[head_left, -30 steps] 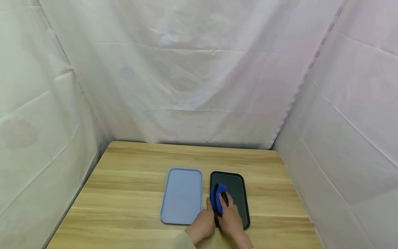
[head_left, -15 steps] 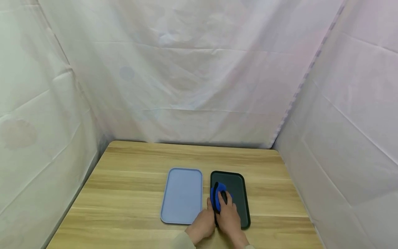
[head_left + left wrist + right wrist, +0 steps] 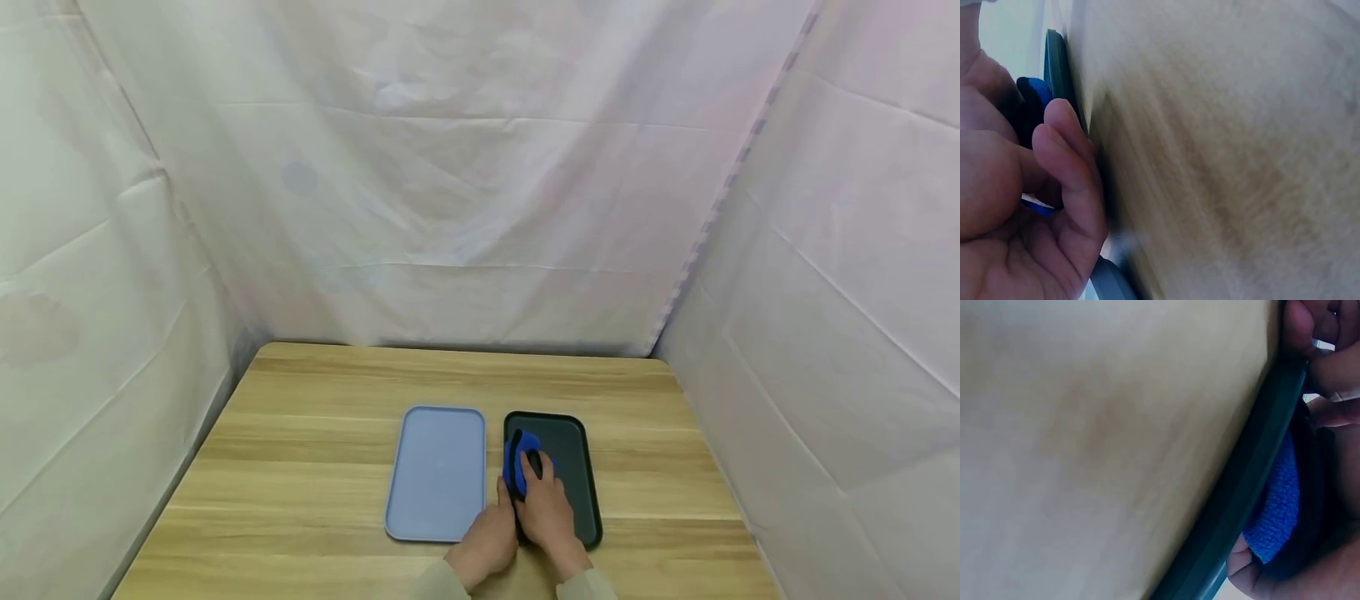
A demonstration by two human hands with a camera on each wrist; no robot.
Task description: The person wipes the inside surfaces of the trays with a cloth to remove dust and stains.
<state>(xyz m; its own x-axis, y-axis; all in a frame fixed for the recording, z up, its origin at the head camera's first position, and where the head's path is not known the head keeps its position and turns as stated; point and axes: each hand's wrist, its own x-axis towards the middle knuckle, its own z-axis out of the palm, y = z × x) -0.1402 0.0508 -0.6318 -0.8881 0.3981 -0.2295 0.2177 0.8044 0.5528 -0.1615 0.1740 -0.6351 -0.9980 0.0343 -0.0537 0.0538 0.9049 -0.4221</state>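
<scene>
In the head view a dark green tray (image 3: 572, 454) lies on the table. My left hand (image 3: 491, 537) holds it at the near left corner, index finger along its left rim; the left wrist view shows the other fingers curled. My right hand (image 3: 547, 512) grips the black handle of a blue, fuzzy-faced cleaning pad (image 3: 528, 442) with black trim, which lies over the left part of the tray. The right wrist view shows the pad's blue pile (image 3: 1275, 506) just inside the tray's rim (image 3: 1235, 475). My right palm and fingers hide much of the handle.
A light blue tray (image 3: 438, 475) lies left of the dark green one, a narrow gap between them. Both are on a wood-grain table (image 3: 300, 467). White cloth (image 3: 450, 183) hangs behind the table and along both sides.
My right hand has slid the cleaning pad a little forward, away from me, along the left part of the dark green tray. My left hand keeps its place at the tray's corner.
</scene>
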